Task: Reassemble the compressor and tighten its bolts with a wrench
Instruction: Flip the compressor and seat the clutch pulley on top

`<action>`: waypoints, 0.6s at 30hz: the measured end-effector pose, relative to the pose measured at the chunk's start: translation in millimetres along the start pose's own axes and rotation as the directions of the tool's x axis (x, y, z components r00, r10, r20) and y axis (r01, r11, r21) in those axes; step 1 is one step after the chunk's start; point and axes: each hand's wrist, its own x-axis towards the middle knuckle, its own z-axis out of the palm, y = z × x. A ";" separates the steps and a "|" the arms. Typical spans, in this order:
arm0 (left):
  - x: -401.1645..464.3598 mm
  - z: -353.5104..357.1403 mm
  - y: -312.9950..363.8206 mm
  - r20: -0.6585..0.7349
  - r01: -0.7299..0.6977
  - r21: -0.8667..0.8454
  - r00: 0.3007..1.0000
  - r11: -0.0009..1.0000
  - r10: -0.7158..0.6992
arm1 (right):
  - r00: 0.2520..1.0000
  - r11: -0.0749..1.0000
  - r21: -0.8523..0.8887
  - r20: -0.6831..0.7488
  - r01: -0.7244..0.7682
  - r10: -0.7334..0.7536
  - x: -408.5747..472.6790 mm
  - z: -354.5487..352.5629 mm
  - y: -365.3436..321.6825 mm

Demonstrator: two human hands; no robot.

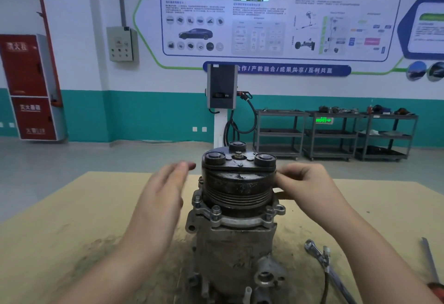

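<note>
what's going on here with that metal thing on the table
A person is working on a compressor stood upright on a table. The right hand holds the edge of its black pulley; the left hand is open beside it, not touching. A wrench lies unused to the right.

Grey charging station before a teal-banded wall, red fire cabinet left, three tool carts right.

My two forearms are bare to the frame's lower edge, with no sleeves, gloves, rings or watch. My left hand is blurred; my right hand looks sharp, its fingers bare.
</note>
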 end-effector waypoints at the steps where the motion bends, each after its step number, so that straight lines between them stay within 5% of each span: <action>1: -14.3 2.2 3.6 0.045 -0.003 0.168 0.999 0.986 -0.005 | 0.999 0.999 -0.033 -0.046 0.026 -0.027 1.3 3.0 2.9; 4: -33.6 11.4 1.2 0.124 -0.004 0.408 0.991 0.913 -0.052 | 0.997 0.997 0.023 -0.009 -0.079 0.079 3.0 12.3 12.9; 8: -26.3 10.8 0.5 0.094 0.054 0.463 0.990 0.885 -0.109 | 0.917 0.852 0.340 0.166 -0.399 0.363 -1.7 19.0 16.4; 12: -15.1 -4.5 -6.2 0.036 0.018 0.473 0.999 0.881 -0.040 | 0.923 0.926 -0.020 0.065 -0.378 0.378 -11.6 6.4 -6.6; 15: 4.4 -21.3 -10.2 -0.005 0.077 0.522 0.996 0.849 -0.087 | 0.882 0.892 -0.242 0.195 -0.381 0.429 -23.8 -10.1 -34.8; 18: 18.3 -38.0 -15.8 -0.116 0.187 0.520 0.982 0.833 -0.148 | 0.755 0.854 -0.293 0.403 -0.429 0.518 -43.1 -10.8 -62.9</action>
